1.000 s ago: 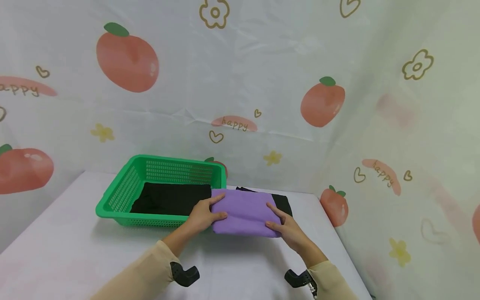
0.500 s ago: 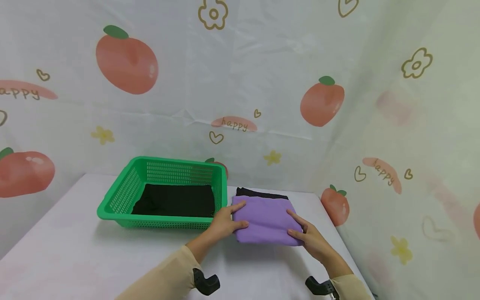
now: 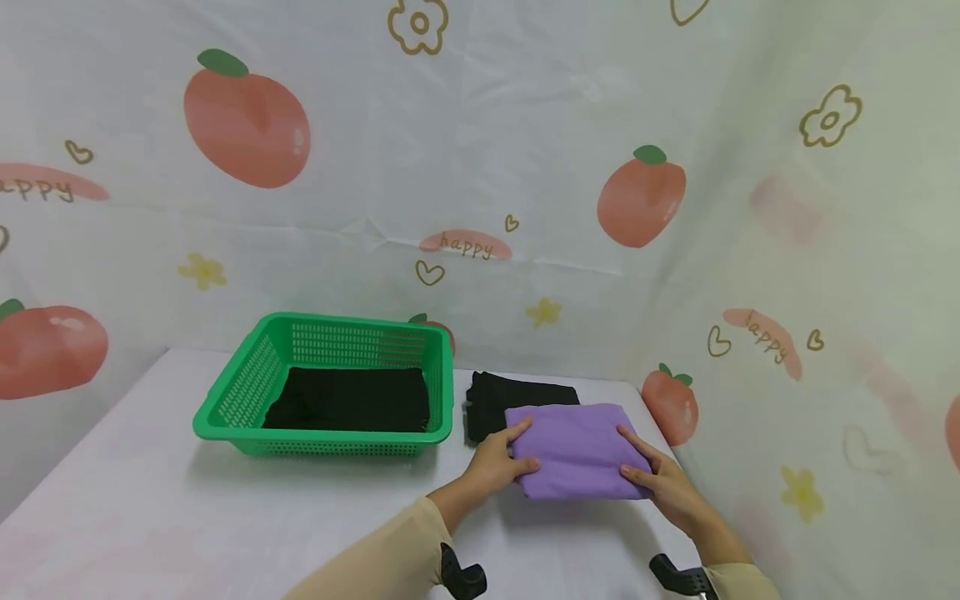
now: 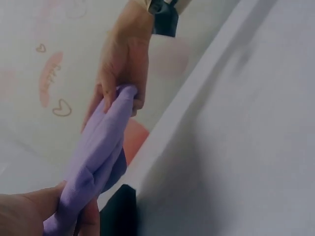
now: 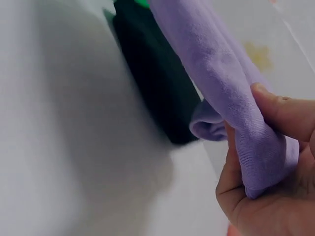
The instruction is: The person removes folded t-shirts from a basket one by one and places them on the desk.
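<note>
Both hands hold a folded purple cloth point(image 3: 577, 454) above the table, in front of a folded black cloth point(image 3: 498, 404). My left hand point(image 3: 491, 467) pinches its left edge, thumb on the near face. At the opposite edge, my right hand point(image 3: 671, 492) grips it the same way. In the right wrist view the purple cloth point(image 5: 211, 69) shows several soft layers, with thumb above and fingers beneath. The left wrist view shows the purple cloth point(image 4: 96, 152) stretched between the two hands, a shadow falling on the table beside it.
A green plastic basket point(image 3: 322, 435) stands on the left with another folded black cloth point(image 3: 348, 400) in it. The white-covered table point(image 3: 247, 517) meets a printed fabric backdrop point(image 3: 480, 125) behind and at the right.
Both hands have carried the purple cloth to the right and slightly toward me, away from the basket's right side. More of the black cloth on the table now shows behind it.
</note>
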`<state>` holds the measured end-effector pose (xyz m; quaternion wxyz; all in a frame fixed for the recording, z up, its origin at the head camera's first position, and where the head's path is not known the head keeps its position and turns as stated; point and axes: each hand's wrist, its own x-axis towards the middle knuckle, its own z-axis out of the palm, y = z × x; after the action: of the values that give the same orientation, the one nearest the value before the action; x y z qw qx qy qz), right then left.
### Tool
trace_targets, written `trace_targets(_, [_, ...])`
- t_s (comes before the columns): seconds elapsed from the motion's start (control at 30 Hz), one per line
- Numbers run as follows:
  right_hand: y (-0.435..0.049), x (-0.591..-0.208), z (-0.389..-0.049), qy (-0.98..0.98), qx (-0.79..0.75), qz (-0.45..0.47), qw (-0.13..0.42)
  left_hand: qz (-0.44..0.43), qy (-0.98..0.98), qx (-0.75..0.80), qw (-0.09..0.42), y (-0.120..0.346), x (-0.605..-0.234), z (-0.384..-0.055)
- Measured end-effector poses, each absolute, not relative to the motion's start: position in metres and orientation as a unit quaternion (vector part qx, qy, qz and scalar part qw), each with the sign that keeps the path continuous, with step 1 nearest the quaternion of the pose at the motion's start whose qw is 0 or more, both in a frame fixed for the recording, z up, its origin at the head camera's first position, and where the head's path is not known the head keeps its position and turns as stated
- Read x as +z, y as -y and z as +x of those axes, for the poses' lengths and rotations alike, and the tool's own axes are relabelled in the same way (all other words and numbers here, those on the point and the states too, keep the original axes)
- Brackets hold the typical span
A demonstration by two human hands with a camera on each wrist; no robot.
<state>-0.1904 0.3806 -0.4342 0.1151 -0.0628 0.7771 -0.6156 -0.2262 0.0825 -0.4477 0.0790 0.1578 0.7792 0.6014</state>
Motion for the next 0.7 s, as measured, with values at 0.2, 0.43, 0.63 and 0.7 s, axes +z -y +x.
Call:
trace_targets(0.2, [-0.412, -0.439, -0.184, -0.785, -0.607, -0.063, 0.107, 0.148, -0.717, 0.667, 0.139, -0.116, -0.451, -0.221])
trace_targets(0.43, [-0.444, -0.458, -0.183, -0.756, -0.641, -0.072, 0.111, 0.153, -0.699, 0.680, 0.162, -0.148, -0.458, -0.222])
trace_targets(0.63, [-0.462, -0.460, -0.176, -0.763, -0.633, -0.060, 0.116, 0.177, -0.728, 0.644, 0.152, -0.166, -0.472, -0.227])
trace_targets(0.7, [-0.464, -0.462, -0.174, -0.768, -0.628, -0.043, 0.122, 0.183, -0.747, 0.623, 0.146, -0.169, -0.476, -0.227])
